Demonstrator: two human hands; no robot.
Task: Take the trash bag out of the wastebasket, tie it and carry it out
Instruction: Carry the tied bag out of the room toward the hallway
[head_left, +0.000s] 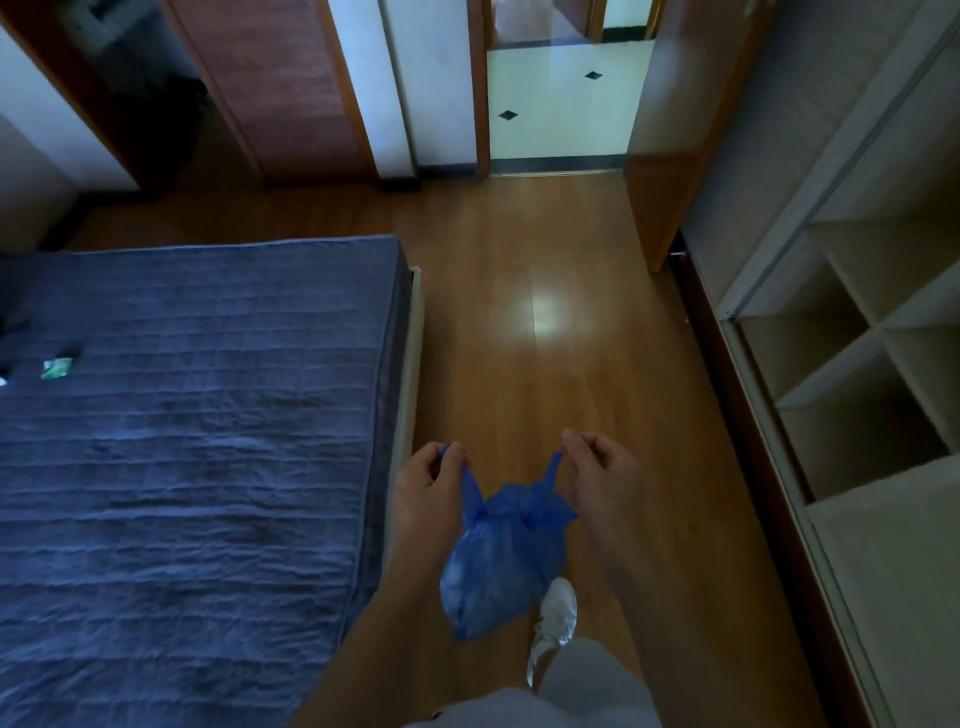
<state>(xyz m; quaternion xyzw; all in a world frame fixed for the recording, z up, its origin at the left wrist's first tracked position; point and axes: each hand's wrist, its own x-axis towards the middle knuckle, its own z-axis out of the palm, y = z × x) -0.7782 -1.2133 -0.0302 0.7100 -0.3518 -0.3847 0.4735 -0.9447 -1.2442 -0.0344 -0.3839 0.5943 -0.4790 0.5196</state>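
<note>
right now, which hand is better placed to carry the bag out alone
Probably the right hand. Both hands pinch a handle of the blue bag, but the left hand is close beside the bed; the right is on the open floor side facing the doorway.

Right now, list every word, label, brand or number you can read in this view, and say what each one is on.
None can be read.
Small green and white packet on the bed: may carry print, but too small and blurred to read.
Blue trash bag, held by its two ends in the left hand and right hand: no print shows.
White shoe: no mark readable.
Shelving and doors: no signs.
</note>
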